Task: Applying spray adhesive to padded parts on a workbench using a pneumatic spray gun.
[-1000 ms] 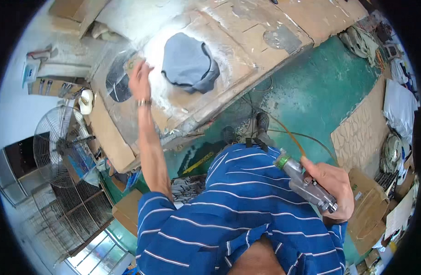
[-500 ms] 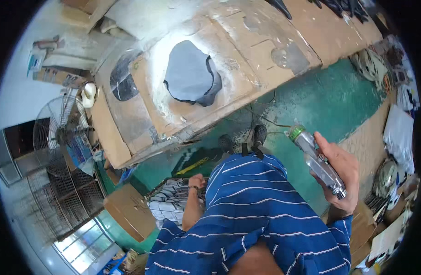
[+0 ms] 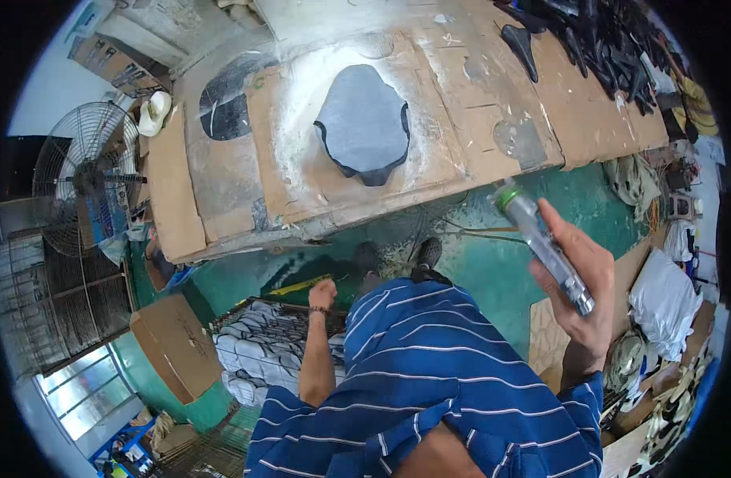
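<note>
My right hand (image 3: 584, 279) is wrapped round a metal spray gun (image 3: 545, 247) with a green ring near its front end. It holds the gun in the air, off the near edge of the table. Low at my left side, my left hand (image 3: 322, 295) is curled into a loose fist, with nothing visible in it and a dark bracelet at the wrist. It is nearest to a stack of grey pieces with black edges (image 3: 258, 342). On the table, apart from both hands, lies a rounded grey piece with black edging (image 3: 364, 119), amid whitish residue.
Cardboard sheets cover the worktable (image 3: 485, 119). Black saddle-shaped parts (image 3: 596, 48) are heaped at its far right. A caged fan (image 3: 88, 171) and a cardboard box (image 3: 176, 348) stand at left. White bags (image 3: 664, 295) lie at right, and a yellow strip (image 3: 298, 285) is on the floor.
My left hand has swung forward, away from my body. The spray gun stays in my right hand, now slightly further left in view. The whole view has shifted relative to the table.
</note>
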A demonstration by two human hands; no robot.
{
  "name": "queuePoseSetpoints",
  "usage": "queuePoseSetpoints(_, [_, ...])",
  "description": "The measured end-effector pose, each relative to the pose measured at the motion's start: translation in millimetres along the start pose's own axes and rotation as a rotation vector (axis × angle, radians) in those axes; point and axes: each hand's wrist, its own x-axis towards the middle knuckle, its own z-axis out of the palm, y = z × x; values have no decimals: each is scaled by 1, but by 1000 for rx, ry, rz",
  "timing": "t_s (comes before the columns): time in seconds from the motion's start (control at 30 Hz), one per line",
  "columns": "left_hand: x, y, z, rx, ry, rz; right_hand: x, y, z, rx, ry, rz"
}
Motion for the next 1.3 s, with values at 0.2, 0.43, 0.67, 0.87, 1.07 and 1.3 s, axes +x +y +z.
queuePoseSetpoints(0.2, [-47,272,-12,-529,263,678,-15,-12,14,-61,91,178])
queuePoseSetpoints(0.43, [-22,437,-29,-334,587,954,-30,-28,12,-46,22,118])
queuePoseSetpoints(0.67, [-7,441,-39,-268,506,937,-37,-32,9,-71,3,148])
queuePoseSetpoints(0.87, [-1,428,-32,-672,262,844,-45,-34,-3,-151,19,103])
queuePoseSetpoints(1.07, [3,388,-35,-838,285,778,-60,-35,-7,-173,94,147])
queuePoseSetpoints(1.3, [-50,294,-17,-898,216,429,-82,-8,-31,-204,-20,125])
